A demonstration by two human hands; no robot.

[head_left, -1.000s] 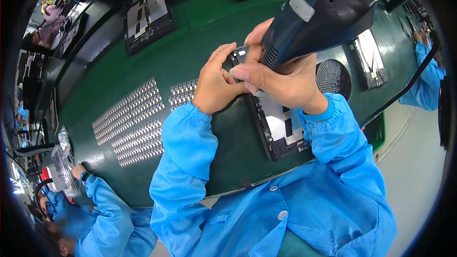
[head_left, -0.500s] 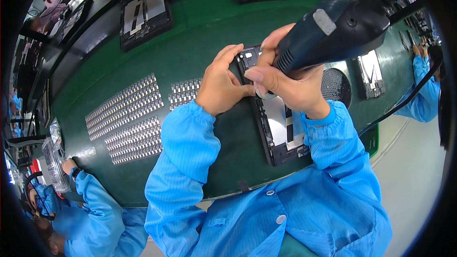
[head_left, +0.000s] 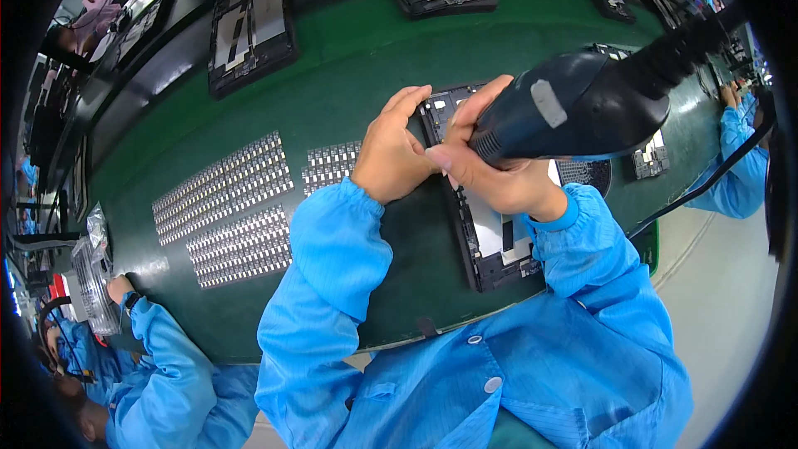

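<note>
An opened tablet [head_left: 486, 229] with a black frame and white inner plate lies in front of me. My left hand [head_left: 386, 154] grips its upper left edge, fingers at the top corner and thumb toward the inside. In my right hand [head_left: 507, 187] is a dark corded power tool [head_left: 582, 108], held over the upper half of the tablet between thumb and fingers. The tool's tip is hidden behind that hand, so I cannot tell whether it touches the tablet. A round black dish [head_left: 586, 176] of small parts shows partly beyond my right wrist.
Sheets of small circuit boards [head_left: 224, 187] lie on the green table [head_left: 349, 258] to the left. More opened tablets [head_left: 249, 33] stand along the far side, with another [head_left: 651, 158] at right. A black cable [head_left: 706, 187] hangs at right. Co-workers' arms [head_left: 170, 337] reach in from both sides.
The tool's body has tilted and dropped lower in the picture, covering more of the round dish. Both hands keep their hold. The whole view has shifted slightly.
</note>
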